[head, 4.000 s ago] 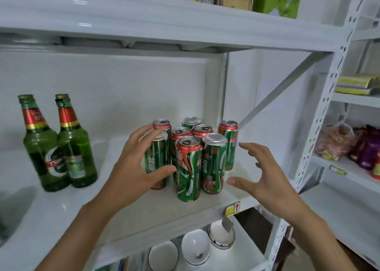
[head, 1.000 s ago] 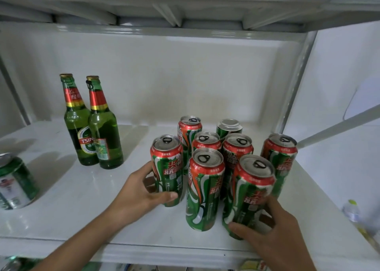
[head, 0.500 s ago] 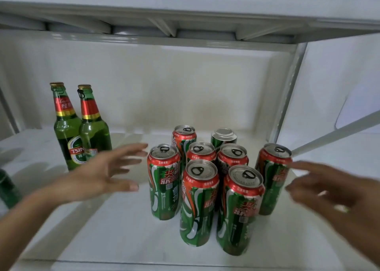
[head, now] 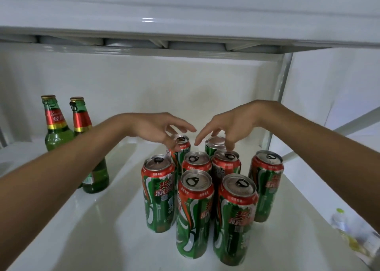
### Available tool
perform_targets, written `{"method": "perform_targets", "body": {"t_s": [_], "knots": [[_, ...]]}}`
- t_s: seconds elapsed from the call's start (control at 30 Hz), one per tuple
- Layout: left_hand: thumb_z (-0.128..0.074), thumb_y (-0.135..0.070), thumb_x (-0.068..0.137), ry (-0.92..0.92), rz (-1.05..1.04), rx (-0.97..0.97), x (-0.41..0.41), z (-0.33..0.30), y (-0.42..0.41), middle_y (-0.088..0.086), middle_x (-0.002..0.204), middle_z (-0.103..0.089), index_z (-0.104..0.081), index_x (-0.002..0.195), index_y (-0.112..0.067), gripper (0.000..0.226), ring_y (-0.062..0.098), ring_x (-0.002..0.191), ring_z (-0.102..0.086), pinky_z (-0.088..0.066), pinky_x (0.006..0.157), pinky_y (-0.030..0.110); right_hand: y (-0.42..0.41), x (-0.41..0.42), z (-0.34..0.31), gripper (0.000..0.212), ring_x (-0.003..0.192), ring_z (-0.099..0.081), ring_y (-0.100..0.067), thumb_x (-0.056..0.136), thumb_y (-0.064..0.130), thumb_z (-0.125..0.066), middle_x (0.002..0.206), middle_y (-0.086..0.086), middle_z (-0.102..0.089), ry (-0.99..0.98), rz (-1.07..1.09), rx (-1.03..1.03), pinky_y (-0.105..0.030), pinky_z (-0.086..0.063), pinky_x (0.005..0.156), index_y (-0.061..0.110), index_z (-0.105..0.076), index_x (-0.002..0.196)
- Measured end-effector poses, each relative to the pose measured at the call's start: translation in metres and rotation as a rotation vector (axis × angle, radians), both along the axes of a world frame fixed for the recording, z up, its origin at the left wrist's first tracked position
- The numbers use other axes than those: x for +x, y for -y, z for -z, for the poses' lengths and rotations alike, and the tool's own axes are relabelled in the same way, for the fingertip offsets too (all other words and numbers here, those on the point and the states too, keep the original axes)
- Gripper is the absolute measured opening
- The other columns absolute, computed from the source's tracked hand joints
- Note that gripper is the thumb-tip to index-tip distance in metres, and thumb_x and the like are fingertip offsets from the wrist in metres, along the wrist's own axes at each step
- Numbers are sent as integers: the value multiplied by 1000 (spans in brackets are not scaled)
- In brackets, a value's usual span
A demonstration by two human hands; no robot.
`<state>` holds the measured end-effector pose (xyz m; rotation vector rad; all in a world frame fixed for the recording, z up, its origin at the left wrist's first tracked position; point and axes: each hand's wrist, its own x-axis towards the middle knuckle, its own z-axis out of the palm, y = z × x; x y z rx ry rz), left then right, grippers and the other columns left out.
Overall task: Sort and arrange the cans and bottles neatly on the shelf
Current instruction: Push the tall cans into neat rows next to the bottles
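Green-and-red cans (head: pixel 195 213) stood clustered upright on the white shelf (head: pixel 98 233), eight in all, with two green bottles (head: pixel 59 135) upright well apart to their left. Both arms reached over the cluster: the left hand (head: pixel 156 129) hung with loosely spread fingers touching the rim of the back-left can (head: pixel 181 145), while the right hand (head: pixel 230 124), fingers relaxed and pointing down, hovered at the back-right can (head: pixel 216 145).
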<state>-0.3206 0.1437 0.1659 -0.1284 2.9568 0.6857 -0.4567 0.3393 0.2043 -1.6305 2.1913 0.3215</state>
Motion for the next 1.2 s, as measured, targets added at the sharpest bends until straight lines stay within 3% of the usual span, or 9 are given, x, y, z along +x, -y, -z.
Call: {"method": "perform_targets", "body": {"t_s": [0.07, 0.2, 0.33, 0.53, 0.7, 0.87, 1.0, 1.1, 1.2], "knots": [[-78, -20, 90, 63, 13, 7, -7, 4, 1, -16, 151, -54, -53, 145, -45, 65, 12, 134, -56, -45, 108, 33, 4, -3, -3, 72, 145, -42, -15, 88, -4, -60, 150, 9, -48, 7, -9, 18, -29, -40, 100, 39, -54, 145], [-80, -17, 84, 102, 12, -7, -9, 7, 5, -19, 145, -56, -52, 145, -47, 73, 9, 126, -61, -49, 105, 32, 7, -13, -6, 69, 142, -47, -12, 89, -9, -49, 144, 12, -55, 34, -6, -5, -30, -41, 105, 37, -63, 138], [-83, -12, 82, 67, 21, -48, -13, 13, 2, -15, 135, -63, -54, 144, -37, 73, 8, 120, -63, -52, 96, 27, 16, -22, 0, 69, 138, -48, -10, 83, -6, -67, 146, 12, -57, -10, -38, 30, -40, -45, 112, 48, -68, 127], [-85, -10, 80, 23, 41, -60, -13, 19, 3, -12, 125, -68, -58, 135, -34, 65, 9, 113, -66, -56, 97, 32, 30, -25, 11, 67, 112, -57, -12, 73, 12, -90, 116, 22, -54, -61, -28, 70, -21, -46, 78, 38, -64, 129], [-80, -5, 85, -15, 61, -23, -8, 23, 5, -10, 127, -67, -56, 140, -30, 64, 8, 113, -67, -55, 90, 24, 40, -28, 26, 67, 96, -53, -19, 70, 13, -91, 99, 10, -47, -266, 6, 129, -35, -50, 77, 30, -44, 115], [-80, -8, 87, -18, 62, -45, -9, 26, 5, -9, 132, -64, -52, 143, -29, 66, 11, 116, -64, -52, 89, 23, 49, -29, 41, 64, 105, -64, -26, 72, 34, -87, 126, -2, -60, -582, -46, 359, -45, -59, 85, 37, -47, 121], [-81, -11, 86, -8, 66, -74, -11, 24, 6, -6, 137, -61, -50, 145, -27, 69, 14, 121, -62, -52, 97, 29, 51, -30, 51, 74, 114, -61, -24, 77, 33, -82, 139, 2, -57, -732, -54, 545, -31, -50, 66, 32, -51, 144], [-82, -12, 86, -17, 64, -80, -11, 25, 6, -6, 140, -59, -50, 145, -27, 68, 15, 124, -59, -51, 100, 31, 49, -34, 63, 59, 117, -61, -24, 89, 43, -74, 138, -1, -60, -776, -14, 597, -36, -49, 72, 22, -56, 141], [-81, -15, 86, -20, 64, -90, -12, 27, 8, -8, 142, -57, -50, 145, -30, 68, 15, 126, -58, -51, 105, 36, 38, -37, 72, 39, 112, -62, -22, 102, 30, -57, 134, -3, -62, -710, 26, 555, -32, -45, 82, 14, -60, 137]]}}
